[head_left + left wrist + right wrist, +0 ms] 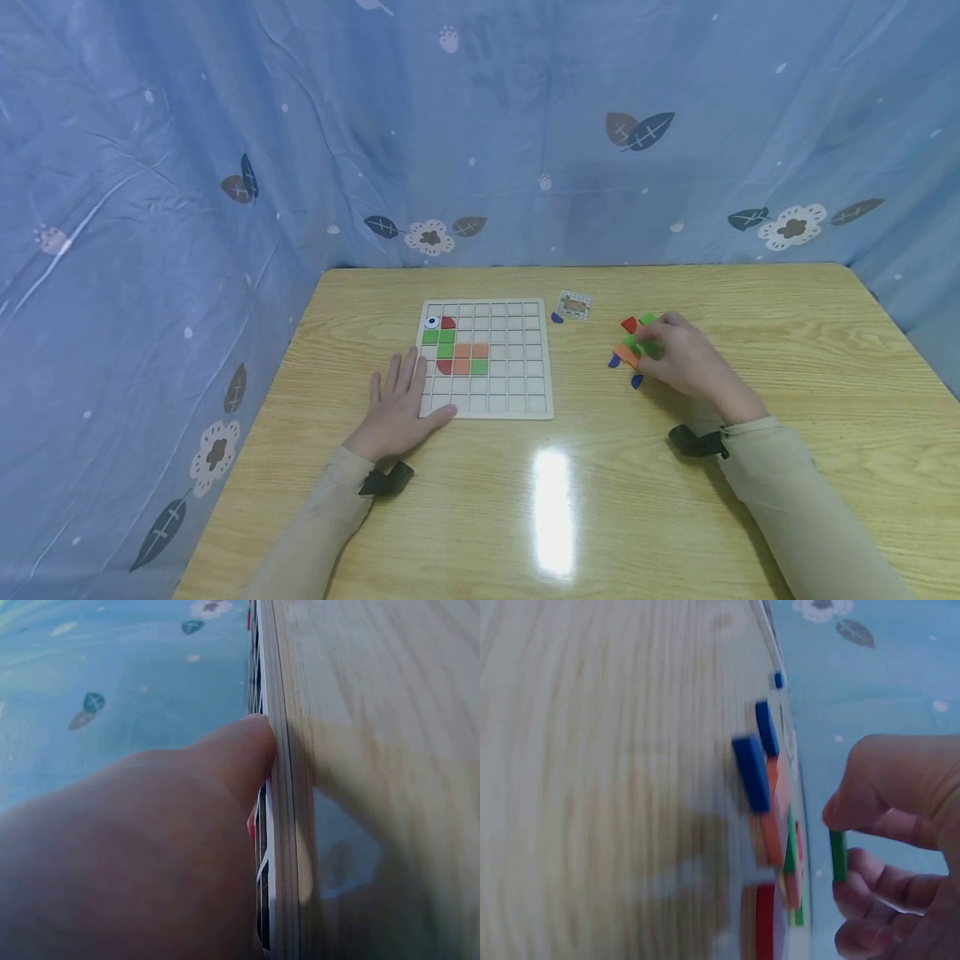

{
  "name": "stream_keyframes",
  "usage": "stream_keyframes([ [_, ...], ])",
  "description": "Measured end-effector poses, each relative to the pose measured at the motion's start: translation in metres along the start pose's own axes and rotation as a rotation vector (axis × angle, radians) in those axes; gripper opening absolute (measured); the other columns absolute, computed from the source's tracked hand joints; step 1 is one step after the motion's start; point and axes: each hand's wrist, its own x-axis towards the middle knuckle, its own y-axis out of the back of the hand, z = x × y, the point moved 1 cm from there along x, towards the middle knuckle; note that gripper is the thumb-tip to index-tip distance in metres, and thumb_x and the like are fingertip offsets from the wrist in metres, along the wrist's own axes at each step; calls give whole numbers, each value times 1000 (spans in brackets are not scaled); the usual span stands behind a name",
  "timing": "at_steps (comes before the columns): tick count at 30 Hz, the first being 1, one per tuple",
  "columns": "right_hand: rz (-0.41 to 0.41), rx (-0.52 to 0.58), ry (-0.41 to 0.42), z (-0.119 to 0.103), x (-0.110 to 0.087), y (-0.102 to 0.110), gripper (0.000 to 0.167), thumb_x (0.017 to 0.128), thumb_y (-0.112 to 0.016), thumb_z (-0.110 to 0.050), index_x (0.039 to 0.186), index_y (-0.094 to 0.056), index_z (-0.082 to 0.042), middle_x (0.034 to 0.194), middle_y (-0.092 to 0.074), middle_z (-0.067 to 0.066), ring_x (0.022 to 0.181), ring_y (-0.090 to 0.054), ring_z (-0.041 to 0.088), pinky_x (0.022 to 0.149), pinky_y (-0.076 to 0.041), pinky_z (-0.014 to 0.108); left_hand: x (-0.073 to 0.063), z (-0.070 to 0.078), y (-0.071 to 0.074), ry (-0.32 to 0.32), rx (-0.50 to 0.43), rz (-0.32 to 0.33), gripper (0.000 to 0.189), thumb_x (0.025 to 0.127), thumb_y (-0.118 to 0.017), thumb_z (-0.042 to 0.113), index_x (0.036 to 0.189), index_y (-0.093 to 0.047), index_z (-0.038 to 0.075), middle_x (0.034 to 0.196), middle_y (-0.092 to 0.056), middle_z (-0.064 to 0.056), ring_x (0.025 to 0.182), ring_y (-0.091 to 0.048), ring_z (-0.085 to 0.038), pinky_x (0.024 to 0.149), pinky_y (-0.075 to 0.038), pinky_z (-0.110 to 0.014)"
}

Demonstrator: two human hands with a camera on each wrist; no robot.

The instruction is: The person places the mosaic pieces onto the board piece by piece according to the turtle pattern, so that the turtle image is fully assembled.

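Note:
My left hand [397, 412] rests with fingers spread on the left edge of a white grid board [517, 387], thumb along its near edge. Orange squares [462, 366], green squares [446, 349], red rounded pieces [445, 367] and an eye piece [432, 322] lie in the board's cells. To the right, my right hand [690, 367] is over a small pile of loose pieces. Between its thumb and fingers it pinches a green tile [838, 855], held up off the pile in the right wrist view. Orange tiles [626, 357] and a red piece [628, 325] lie below it.
Blue rounded pieces [637, 382] lie at the pile's near side, and another blue piece [557, 317] sits beside a small picture card [575, 305] right of the board. A blue patterned curtain [510, 167] hangs behind the wooden table [480, 500].

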Motion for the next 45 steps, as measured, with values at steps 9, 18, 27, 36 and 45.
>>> stream_keyframes([
  [9, -19, 126, 66, -33, 15, -18, 33, 87, -67, -2, 119, -71, 1, 112, -63, 17, 71, -51, 18, 62, -45, 30, -2, 0, 2, 3, -10, -1, 107, 99, -47, 72, 167, 2, 6, 176, 13, -11, 161, 15, -38, 124, 7, -69],
  [18, -33, 126, 182, -73, 42, -43, 30, 85, -67, 0, 114, -74, -4, 118, -72, 11, 108, -64, 28, 86, -54, 43, -1, -1, -1, 4, -8, 7, 107, 98, -46, 73, 168, 0, 6, 176, 12, -12, 161, 14, -39, 124, 7, -69],
  [27, -108, 113, 282, -115, 74, -63, 27, 88, -69, -2, 114, -75, -6, 114, -71, 6, 102, -63, 23, 89, -54, 42, 0, -1, -2, 3, -16, 4, 108, 98, -46, 75, 168, 1, 7, 176, 14, -9, 161, 16, -37, 124, 8, -69],
  [36, -149, 111, 303, -130, 97, -81, 32, 83, -67, 5, 111, -78, -6, 112, -72, 5, 107, -64, 24, 96, -55, 42, 0, 2, 1, 3, -23, -8, 107, 98, -45, 75, 167, 3, 8, 175, 16, -9, 161, 18, -36, 124, 9, -68],
  [45, -196, 114, 271, -139, 105, -91, 33, 82, -66, 8, 109, -80, -7, 109, -73, 6, 104, -64, 23, 96, -55, 40, -1, 2, 3, 8, -33, -4, 107, 98, -46, 74, 168, 2, 9, 176, 14, -9, 161, 16, -36, 124, 8, -68],
])
